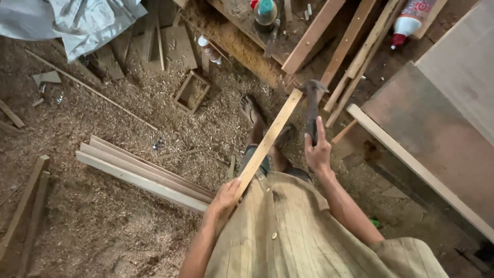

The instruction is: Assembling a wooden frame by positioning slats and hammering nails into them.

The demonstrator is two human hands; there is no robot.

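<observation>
Several planks (144,172) lie beside sawdust-covered floor (103,226).

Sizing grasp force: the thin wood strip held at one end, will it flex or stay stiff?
The strip looks fairly stiff: held only by the left hand, it runs straight with no visible sag. Probably light, being thin and narrow. Flat faces mean it is unlikely to roll.

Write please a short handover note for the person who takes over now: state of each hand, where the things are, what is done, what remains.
Left hand: shut on the near end of the wooden strip, which points away toward the workbench.
Right hand: shut on the hammer handle, head beside the strip's far end.
A stack of boards lies on the sawdust floor, to the left.
Done: strip and hammer in hand.
Left: no nail visible; whether any hammering has happened cannot be told.
</observation>
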